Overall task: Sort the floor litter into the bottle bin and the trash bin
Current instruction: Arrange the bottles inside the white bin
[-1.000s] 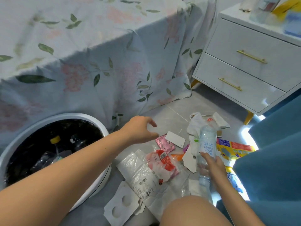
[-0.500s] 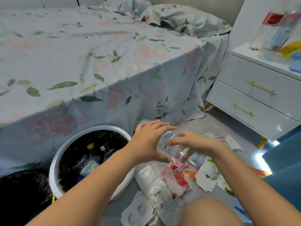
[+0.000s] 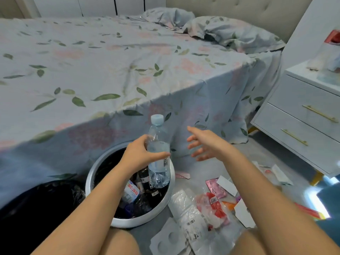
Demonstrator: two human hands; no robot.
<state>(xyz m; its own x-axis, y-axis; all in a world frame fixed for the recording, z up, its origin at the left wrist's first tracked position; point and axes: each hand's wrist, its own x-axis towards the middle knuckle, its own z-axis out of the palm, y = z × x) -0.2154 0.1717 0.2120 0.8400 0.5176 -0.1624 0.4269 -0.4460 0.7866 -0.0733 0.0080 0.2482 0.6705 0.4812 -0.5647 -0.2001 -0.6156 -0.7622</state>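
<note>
Bottle (image 3: 158,157) now solely in left hand (image 3: 142,156), gripped upright over bottle bin (image 3: 128,220); right hand (image 3: 206,143) has let go, fingers spread.

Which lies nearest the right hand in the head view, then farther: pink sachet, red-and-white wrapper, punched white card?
From the right hand:
1. Pink sachet, on the floor just below it.
2. Red-and-white wrapper, farther down, mid-pile.
3. Punched white card, at the bottom edge, between the knees.
</note>
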